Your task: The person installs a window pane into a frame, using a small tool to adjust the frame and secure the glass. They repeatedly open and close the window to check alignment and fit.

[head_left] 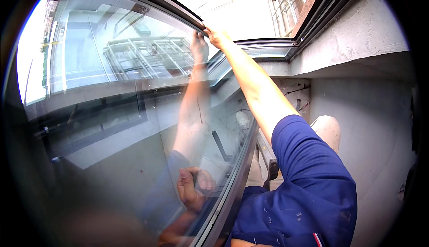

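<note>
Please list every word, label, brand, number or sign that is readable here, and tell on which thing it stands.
There is no readable text.
The window pane, its dark sash frame and the concrete wall show no lettering that I can make out.
The striped tag on the navy shirt shows only colours; any lettering is too small to read.

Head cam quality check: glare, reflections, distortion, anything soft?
Head view: outdoor area at top blown out nearly white; head view: glass pane reflects the right forearm, hazy and soft at lower left; head view: fisheye bends the pane's dark frame, corners black; head view: right hand bright but readable.
</note>
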A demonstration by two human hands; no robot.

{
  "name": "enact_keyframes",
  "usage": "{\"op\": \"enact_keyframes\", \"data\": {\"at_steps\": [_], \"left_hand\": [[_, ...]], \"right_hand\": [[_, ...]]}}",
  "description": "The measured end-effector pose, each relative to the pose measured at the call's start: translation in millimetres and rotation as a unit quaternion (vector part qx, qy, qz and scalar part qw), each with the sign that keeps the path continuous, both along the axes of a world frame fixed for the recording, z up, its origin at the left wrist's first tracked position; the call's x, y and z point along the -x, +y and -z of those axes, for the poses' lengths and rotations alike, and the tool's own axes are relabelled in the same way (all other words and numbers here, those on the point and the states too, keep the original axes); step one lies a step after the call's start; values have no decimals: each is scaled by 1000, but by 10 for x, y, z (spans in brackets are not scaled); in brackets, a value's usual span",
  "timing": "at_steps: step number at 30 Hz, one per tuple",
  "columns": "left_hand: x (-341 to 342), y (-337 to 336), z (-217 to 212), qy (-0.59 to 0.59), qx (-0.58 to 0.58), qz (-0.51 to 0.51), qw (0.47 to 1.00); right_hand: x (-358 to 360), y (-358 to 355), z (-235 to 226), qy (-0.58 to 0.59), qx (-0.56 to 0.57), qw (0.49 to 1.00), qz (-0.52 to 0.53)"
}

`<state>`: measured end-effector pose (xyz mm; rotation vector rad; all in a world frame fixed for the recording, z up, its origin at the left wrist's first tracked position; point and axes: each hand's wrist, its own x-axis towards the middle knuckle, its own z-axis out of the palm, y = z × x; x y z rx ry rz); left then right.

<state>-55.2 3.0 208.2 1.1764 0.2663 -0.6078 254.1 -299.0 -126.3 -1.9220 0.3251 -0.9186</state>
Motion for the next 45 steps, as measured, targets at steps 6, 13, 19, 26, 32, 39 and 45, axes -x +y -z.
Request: {"op": "enact_keyframes", "data": {"at_steps": [6, 13, 19, 26, 32, 39, 45], "left_hand": [[54, -24, -33, -4, -28, -8, 1000], [35, -113, -42, -62, -85, 74, 992], [-67, 79, 10, 58, -57, 2, 997], [-110, 8, 270, -54, -156, -32, 986], [-67, -165, 211, -2, -44, -15, 999], [-273, 15, 951, -290, 324, 284, 855], [-172, -704, 893, -74, 395, 225, 888]], "right_hand": [[182, 34, -49, 112, 4, 993, -30], [1633, -194, 643, 396, -69, 914, -55], [2801, -479, 777, 647, -95, 754, -63], [3267, -532, 295, 575, -137, 806, -13], [3616, -129, -743, 457, -139, 876, -71], [4333, 589, -1852, 428, -54, 888, -158], [4633, 958, -2633, 474, -17, 849, -234]]}}
